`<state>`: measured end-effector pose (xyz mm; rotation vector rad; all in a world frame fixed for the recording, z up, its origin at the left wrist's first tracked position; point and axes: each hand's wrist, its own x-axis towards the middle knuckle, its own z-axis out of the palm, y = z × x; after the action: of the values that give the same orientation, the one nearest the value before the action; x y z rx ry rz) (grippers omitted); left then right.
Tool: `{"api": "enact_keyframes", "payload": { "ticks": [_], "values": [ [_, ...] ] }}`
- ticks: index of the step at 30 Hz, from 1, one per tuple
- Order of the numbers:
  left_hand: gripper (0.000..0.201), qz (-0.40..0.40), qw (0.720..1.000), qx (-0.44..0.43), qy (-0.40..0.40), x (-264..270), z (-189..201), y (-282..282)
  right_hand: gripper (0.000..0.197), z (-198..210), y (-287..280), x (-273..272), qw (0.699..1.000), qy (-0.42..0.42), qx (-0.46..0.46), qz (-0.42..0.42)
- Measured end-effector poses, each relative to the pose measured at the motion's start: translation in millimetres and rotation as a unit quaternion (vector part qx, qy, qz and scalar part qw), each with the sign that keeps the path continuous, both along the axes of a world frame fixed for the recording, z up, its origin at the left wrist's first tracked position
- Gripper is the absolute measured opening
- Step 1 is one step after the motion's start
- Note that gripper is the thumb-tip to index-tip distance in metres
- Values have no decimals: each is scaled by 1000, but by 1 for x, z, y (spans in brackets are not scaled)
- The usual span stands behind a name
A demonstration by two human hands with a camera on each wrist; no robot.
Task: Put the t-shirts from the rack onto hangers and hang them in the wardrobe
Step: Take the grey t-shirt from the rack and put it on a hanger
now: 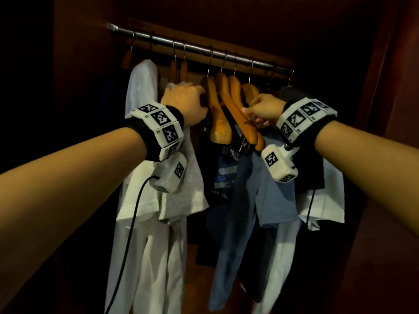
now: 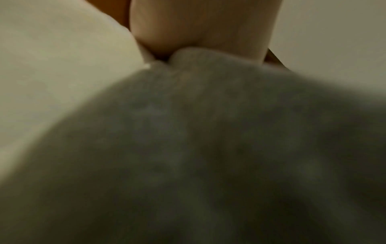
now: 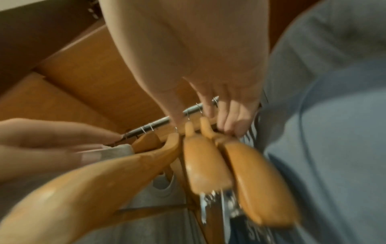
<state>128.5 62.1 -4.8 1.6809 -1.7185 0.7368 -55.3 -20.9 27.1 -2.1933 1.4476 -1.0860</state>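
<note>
Right now my right hand (image 1: 264,108) pinches the nearest bare hanger (image 1: 243,114), long axis running toward me off the rail (image 1: 199,49); my left hand (image 1: 184,103) grips the grey t-shirt (image 1: 181,177) alongside.

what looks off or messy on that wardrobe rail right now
The bare wooden hangers mid-rail are bunched and tilted at different angles, with both hands among them. The blue t-shirt hangs bunched below them instead of spread. Nothing looks damaged.
</note>
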Motion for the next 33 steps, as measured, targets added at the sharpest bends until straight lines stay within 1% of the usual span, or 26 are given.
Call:
{"api": "enact_keyframes", "payload": {
  "ticks": [3, 5, 8, 10, 11, 13, 15, 17, 19, 21, 23, 25, 26, 28, 29, 30, 31, 32, 33],
  "values": [
    [36, 51, 999, -1, -17, -2, -9, -5, 34, -7, -5, 2, 999, 8, -23, -21],
    [39, 87, 996, -11, -8, -3, -13, -5, 24, -10, -9, 5, 999, 15, -23, -28],
    [47, 123, 992, -10, 14, -5, -14, -3, 9, -10, -14, 13, 999, -2, -11, -35],
    [47, 129, 992, -11, 8, -4, -15, -4, 36, -12, -18, 17, 999, -8, -10, -50],
    [46, 132, 991, -16, 2, -3, -16, -7, 41, -14, -21, 20, 998, -5, -13, -61],
    [48, 129, 991, -28, -3, 2, -17, -12, 37, -22, -26, 26, 998, -7, -11, -63],
    [61, 118, 993, -15, 4, 3, -17, -13, 35, -28, -29, 33, 998, -6, -8, -55],
    [76, 117, 993, 15, 3, 3, -17, -11, 37, -32, -34, 35, 999, -10, -10, -52],
    [85, 124, 992, 26, -7, 3, -16, -9, 33, -33, -34, 36, 999, -12, -16, -48],
    [84, 131, 991, 31, -16, 2, -16, -9, 23, -33, -37, 35, 999, -10, -27, -40],
    [77, 135, 990, 37, -26, 2, -16, -9, 24, -35, -39, 32, 999, -3, -30, -35],
    [76, 135, 989, 42, -33, 3, -17, -8, 11, -40, -40, 30, 998, 19, -52, -33],
    [76, 133, 990, 42, -33, 2, -17, -8, 11, -41, -42, 29, 997, 25, -63, -37],
    [76, 131, 990, 40, -31, 1, -17, -7, 30, -43, -47, 27, 995, 41, -72, -50],
    [76, 131, 990, 40, -30, 1, -17, -7, 33, -43, -49, 26, 995, 40, -73, -46],
    [76, 130, 990, 42, -28, 1, -17, -7, 32, -42, -47, 27, 996, 36, -68, -47],
    [76, 130, 990, 45, -26, 0, -17, -6, 25, -41, -43, 27, 997, 19, -65, -49],
    [76, 130, 990, 47, -25, 0, -17, -6, 14, -41, -36, 28, 997, 6, -60, -53],
    [76, 130, 990, 47, -24, 0, -16, -6, 15, -41, -34, 27, 997, -6, -60, -56]
  ]
}}
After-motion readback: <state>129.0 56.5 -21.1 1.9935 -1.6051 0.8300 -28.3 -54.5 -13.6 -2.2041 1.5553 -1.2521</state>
